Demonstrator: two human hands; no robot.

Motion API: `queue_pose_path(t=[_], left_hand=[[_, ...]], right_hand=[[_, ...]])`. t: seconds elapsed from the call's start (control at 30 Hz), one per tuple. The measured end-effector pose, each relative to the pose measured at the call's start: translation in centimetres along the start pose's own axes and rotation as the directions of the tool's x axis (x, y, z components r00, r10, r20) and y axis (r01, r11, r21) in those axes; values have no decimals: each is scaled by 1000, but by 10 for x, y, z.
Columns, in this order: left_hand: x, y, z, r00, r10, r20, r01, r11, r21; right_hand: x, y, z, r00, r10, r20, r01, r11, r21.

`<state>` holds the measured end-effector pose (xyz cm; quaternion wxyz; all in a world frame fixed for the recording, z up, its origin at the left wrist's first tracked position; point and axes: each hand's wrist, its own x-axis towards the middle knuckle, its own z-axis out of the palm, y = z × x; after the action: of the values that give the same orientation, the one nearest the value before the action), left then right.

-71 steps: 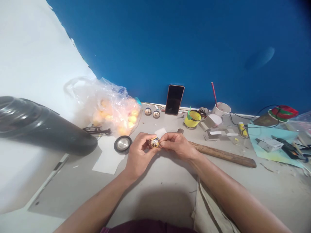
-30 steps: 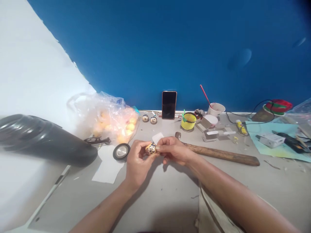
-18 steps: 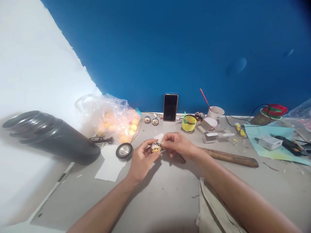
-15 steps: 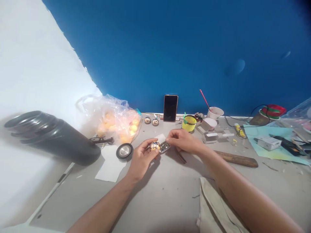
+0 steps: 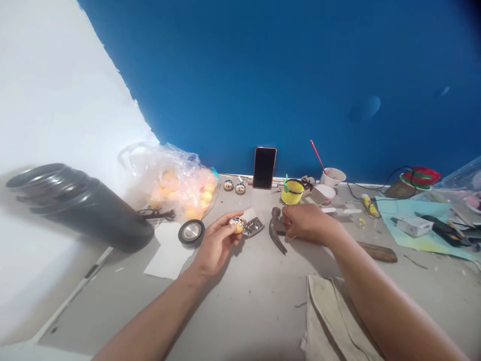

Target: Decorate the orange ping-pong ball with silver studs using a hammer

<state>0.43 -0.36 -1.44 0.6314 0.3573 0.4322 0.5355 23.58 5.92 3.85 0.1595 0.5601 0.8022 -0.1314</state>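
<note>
My left hand (image 5: pixel 217 244) holds a small yellow ball (image 5: pixel 236 224) between thumb and fingers. Shiny, pin-like studs cover part of the ball. Just right of it lies a small open box (image 5: pixel 254 227) full of shiny metal bits, on or beside a white paper. My right hand (image 5: pixel 308 223) is closed over the wooden handle of a claw hammer (image 5: pixel 277 233), close behind its head. The hammer lies on the table, its handle reappearing beyond my wrist. Two studded balls (image 5: pixel 234 186) sit at the back, near the wall.
A dark cylinder (image 5: pixel 86 210) leans at left, before a plastic bag of orange balls (image 5: pixel 176 185). A round lid (image 5: pixel 191 233) rests on paper. A phone (image 5: pixel 264 168) stands against the wall. Behind my right hand are a yellow tub (image 5: pixel 292 193) and paper cup (image 5: pixel 333 176); folded cloth (image 5: pixel 330 316) lies in front.
My right hand has left the small box and moved right, onto the hammer. The box now lies uncovered. My left hand still holds the ball, in nearly the same place.
</note>
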Motion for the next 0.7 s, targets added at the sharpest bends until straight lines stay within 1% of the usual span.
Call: queue_pose_path(t=[0.07, 0.13, 0.2, 0.23, 0.27, 0.33, 0.4, 0.43, 0.5, 0.53, 0.57, 0.6, 0.7], left_hand=[[0, 0, 0, 1000, 28, 7, -29, 997, 74], [-1, -1, -1, 996, 83, -40, -72, 974, 214], [-1, -2, -1, 982, 162, -101, -119, 933, 339], [-1, -2, -1, 974, 194, -118, -138, 918, 372], [0, -2, -2, 969, 214, -124, -151, 909, 388], [1, -2, -3, 969, 217, -116, -155, 904, 399], [3, -1, -3, 975, 199, -97, -144, 903, 404], [3, 0, -3, 977, 193, -86, -143, 903, 405], [2, 2, -3, 980, 192, -57, -152, 901, 407], [1, 3, -3, 980, 195, -37, -163, 897, 410], [0, 3, -2, 980, 201, -16, -176, 892, 415], [-1, 4, -2, 979, 206, 4, -188, 886, 423], [-5, 4, 2, 978, 208, 15, -193, 877, 441]], right_hand=[[2, 0, 2, 999, -1, 42, 2, 1000, -21], [4, 2, 5, 998, -38, 41, 39, 999, -20], [5, 7, 7, 997, -72, -21, 72, 997, -3], [4, 10, 7, 995, -86, -57, 87, 996, 16], [3, 14, 5, 990, -103, -92, 108, 993, 52], [-2, 17, 0, 973, -151, -176, 183, 967, 179], [-11, 14, -9, 931, -206, -302, 307, 889, 339], [-17, 9, -14, 897, -225, -381, 379, 835, 398], [-28, -5, -20, 805, -248, -539, 518, 736, 435], [-33, -13, -21, 769, -258, -585, 564, 704, 431], [-37, -21, -21, 752, -267, -603, 588, 686, 429], [-40, -28, -20, 754, -273, -598, 589, 685, 430], [-44, -40, -16, 807, -282, -519, 529, 736, 423]])
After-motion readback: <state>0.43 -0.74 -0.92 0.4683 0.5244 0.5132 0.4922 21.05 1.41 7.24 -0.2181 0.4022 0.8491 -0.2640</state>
